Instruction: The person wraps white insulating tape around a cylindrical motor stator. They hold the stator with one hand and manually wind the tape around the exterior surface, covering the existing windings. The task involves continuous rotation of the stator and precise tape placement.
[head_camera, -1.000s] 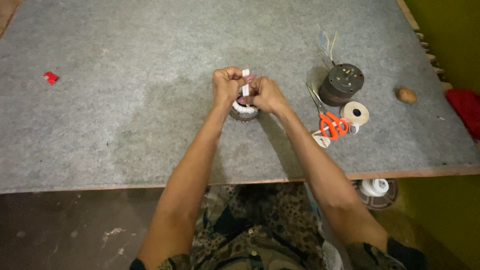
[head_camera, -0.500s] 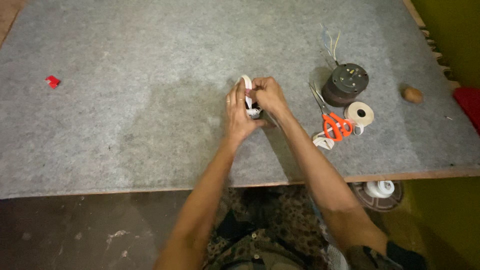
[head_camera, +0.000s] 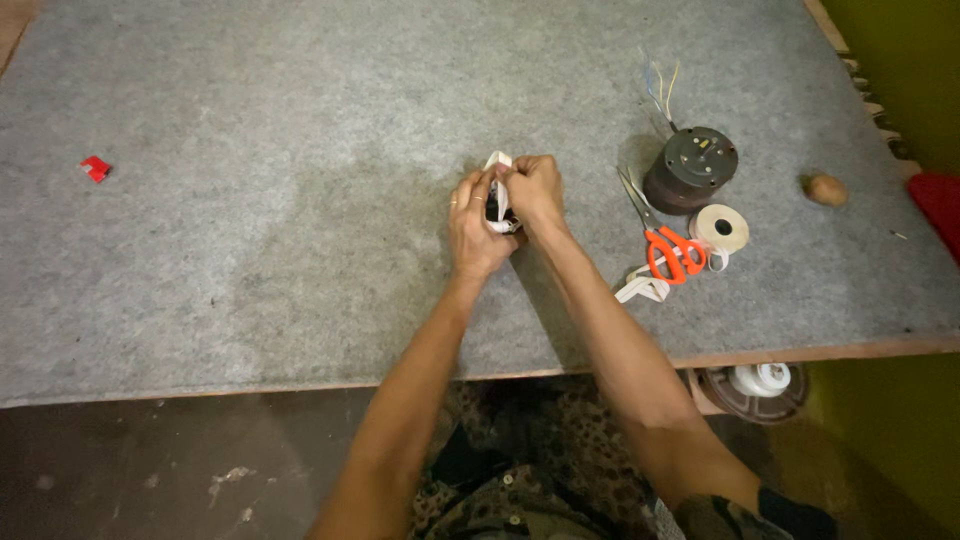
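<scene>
From my feed I count one dark motor (head_camera: 691, 169), one pair of orange scissors (head_camera: 668, 247), one white tape roll (head_camera: 721, 227) and one red scrap (head_camera: 96, 168). My left hand (head_camera: 476, 227) and right hand (head_camera: 532, 190) meet mid-table, fingers clamped together on a small white-wrapped part (head_camera: 498, 196) sitting between the fingertips.
</scene>
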